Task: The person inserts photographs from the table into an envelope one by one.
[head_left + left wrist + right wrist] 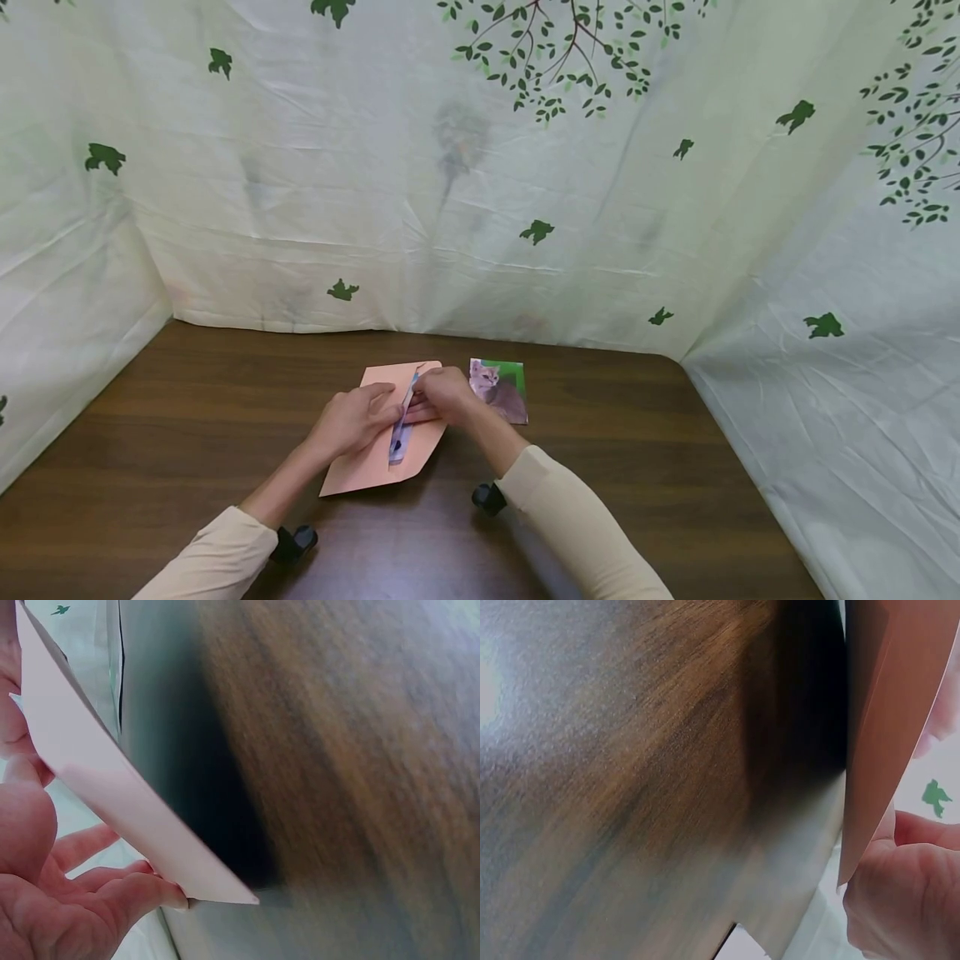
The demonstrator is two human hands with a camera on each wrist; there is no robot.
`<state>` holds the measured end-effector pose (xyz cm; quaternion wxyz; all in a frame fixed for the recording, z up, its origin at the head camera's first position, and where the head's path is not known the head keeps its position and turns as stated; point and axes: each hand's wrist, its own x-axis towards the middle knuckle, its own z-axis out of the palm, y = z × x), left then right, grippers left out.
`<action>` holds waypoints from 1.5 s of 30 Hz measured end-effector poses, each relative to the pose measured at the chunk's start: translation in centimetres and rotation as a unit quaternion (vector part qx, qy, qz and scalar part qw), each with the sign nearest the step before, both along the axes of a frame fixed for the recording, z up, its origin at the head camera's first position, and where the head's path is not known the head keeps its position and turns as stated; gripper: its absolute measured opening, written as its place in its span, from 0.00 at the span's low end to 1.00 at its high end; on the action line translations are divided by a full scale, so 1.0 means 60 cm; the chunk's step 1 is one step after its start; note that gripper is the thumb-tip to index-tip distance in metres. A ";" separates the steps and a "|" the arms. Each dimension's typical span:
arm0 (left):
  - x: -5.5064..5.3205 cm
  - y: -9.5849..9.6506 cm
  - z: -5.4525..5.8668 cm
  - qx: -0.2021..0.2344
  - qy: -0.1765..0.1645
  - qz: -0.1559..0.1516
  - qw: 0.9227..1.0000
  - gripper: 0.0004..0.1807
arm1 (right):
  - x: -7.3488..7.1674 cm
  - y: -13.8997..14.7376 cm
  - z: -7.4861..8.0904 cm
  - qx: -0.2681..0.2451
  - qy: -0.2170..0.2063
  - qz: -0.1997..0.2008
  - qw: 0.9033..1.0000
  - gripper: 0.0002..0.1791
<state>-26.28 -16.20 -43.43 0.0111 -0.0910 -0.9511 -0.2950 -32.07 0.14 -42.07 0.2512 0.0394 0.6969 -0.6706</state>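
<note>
A pink envelope (360, 471) is tilted above the table, with a lengthwise opening in its face. Inside that opening shows a strip of a bluish-purple printed card (400, 442); the envelope hides the rest. My left hand (356, 423) grips the envelope from its left side, and in the left wrist view its fingers (135, 896) meet the lower edge. On the other side my right hand (447, 394) holds the envelope's upper right edge, its fingers lying at the opening by the card. The right wrist view shows this hand (907, 900) against the envelope's edge (892, 727).
A square cat picture (498, 392) with a green background lies on the brown wooden table (600, 450), just right of my right hand. White cloth (390, 183) printed with leaves hangs behind the table and along its sides. Black wrist devices (489, 498) sit under both forearms.
</note>
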 end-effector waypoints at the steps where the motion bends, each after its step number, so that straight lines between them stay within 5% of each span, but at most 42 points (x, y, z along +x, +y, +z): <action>1: 0.000 0.000 0.000 0.001 0.001 0.000 1.000 0.29 | 0.000 -0.001 -0.001 0.001 -0.001 -0.002 1.000 0.11; 16: -0.004 -0.003 -0.006 0.003 0.005 -0.004 1.000 0.28 | -0.003 -0.002 -0.005 0.006 -0.009 -0.012 1.000 0.13; 26: -0.005 -0.006 -0.007 0.001 0.010 -0.008 1.000 0.28 | 0.005 0.011 0.009 0.017 -0.012 0.014 1.000 0.14; 45: -0.002 -0.004 -0.005 0.003 -0.005 -0.004 1.000 0.29 | 0.002 0.109 0.048 0.088 0.031 0.039 0.995 0.22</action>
